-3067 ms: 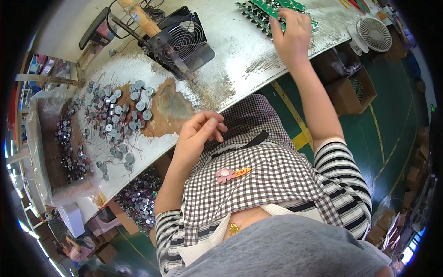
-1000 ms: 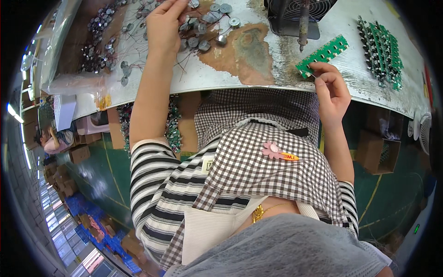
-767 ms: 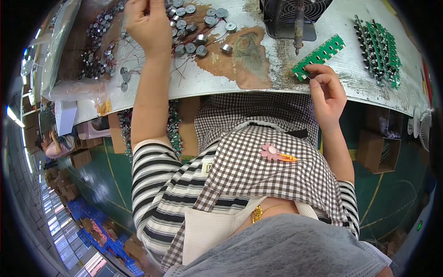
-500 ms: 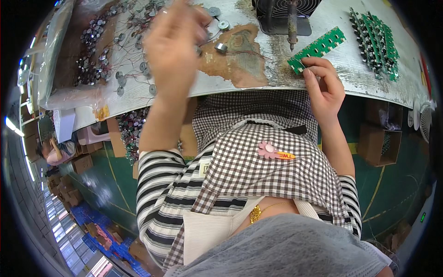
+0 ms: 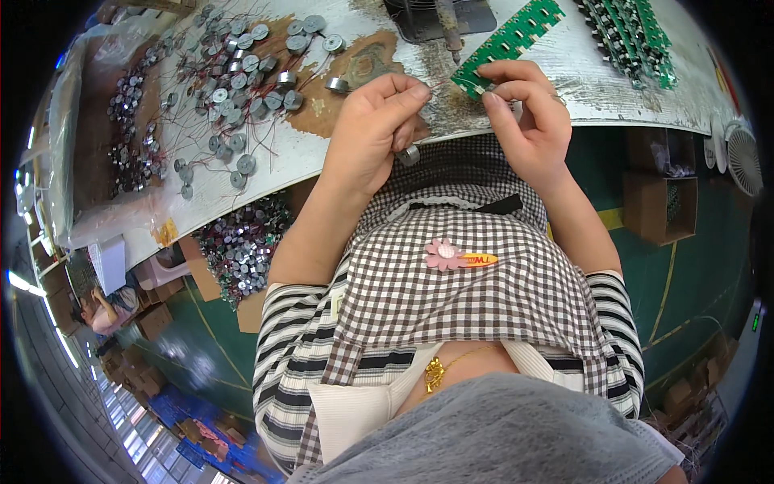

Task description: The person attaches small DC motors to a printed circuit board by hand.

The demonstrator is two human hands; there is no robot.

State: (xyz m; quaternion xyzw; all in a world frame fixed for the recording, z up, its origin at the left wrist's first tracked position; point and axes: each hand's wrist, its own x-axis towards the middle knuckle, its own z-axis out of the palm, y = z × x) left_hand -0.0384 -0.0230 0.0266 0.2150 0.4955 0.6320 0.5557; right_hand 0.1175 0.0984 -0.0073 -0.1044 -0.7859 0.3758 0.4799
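My left hand [image 5: 372, 129] is closed at the table's front edge, thumb and forefinger pinched together. A small round silver motor [image 5: 409, 155] shows just under its fingers; thin wires seem to run from the pinch toward the board. My right hand [image 5: 534, 121] grips the near end of a long green circuit board [image 5: 516, 36] between thumb and fingers. That board slants away to the upper right, its near end close to the tip of a soldering iron [image 5: 448, 31], which points downward. A small gap separates my two hands.
Many loose motors with thin red wires [image 5: 242, 77] spread over the left of the worn white table [image 5: 306, 157]. A plastic-lined tray [image 5: 89, 137] holds more. Stacked green boards [image 5: 633, 44] lie at the far right. Below the table edge sits a box of small metal parts [image 5: 246, 238].
My left hand has come back from the motor pile, down and to the right, and now has a motor with it. My right hand still grips the board. The whole view has shifted.
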